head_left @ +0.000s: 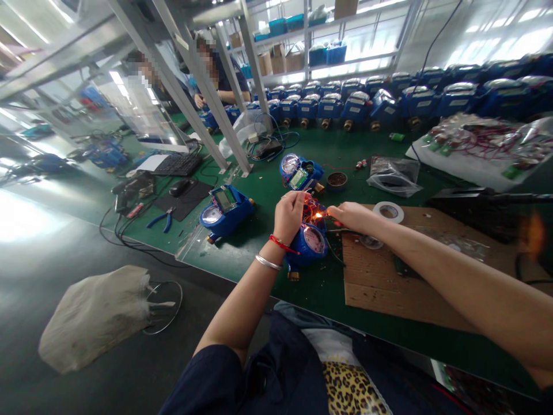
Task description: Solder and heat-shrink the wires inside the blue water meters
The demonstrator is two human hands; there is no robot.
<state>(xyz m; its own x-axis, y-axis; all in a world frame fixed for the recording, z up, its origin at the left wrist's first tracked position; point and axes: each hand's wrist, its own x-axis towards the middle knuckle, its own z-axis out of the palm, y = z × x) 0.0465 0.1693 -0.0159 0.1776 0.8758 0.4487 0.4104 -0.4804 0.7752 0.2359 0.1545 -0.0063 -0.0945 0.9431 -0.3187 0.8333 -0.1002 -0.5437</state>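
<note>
A blue water meter (311,242) with a round dial and a brass fitting lies before me, its housing open and full of thin red wires (308,214). My left hand (290,212) is closed in a pinch on wires at the upper left of the housing. From the right, my right hand (345,214) reaches in, closed on a lighter mostly hidden by the fingers. A small orange flame (318,215) burns at its tip, beside the wires. Just behind lies another open meter (298,173) showing a circuit board. A third meter (227,210) with a grey display sits to the left.
Cardboard (380,282) covers the bench at right, with a white tape roll (387,212) on it. Behind are a small round tin (337,180), a plastic bag (395,174) and rows of meters (356,105). Blue-handled pliers (162,219) lie left. Co-workers sit beyond the metal frame (211,98).
</note>
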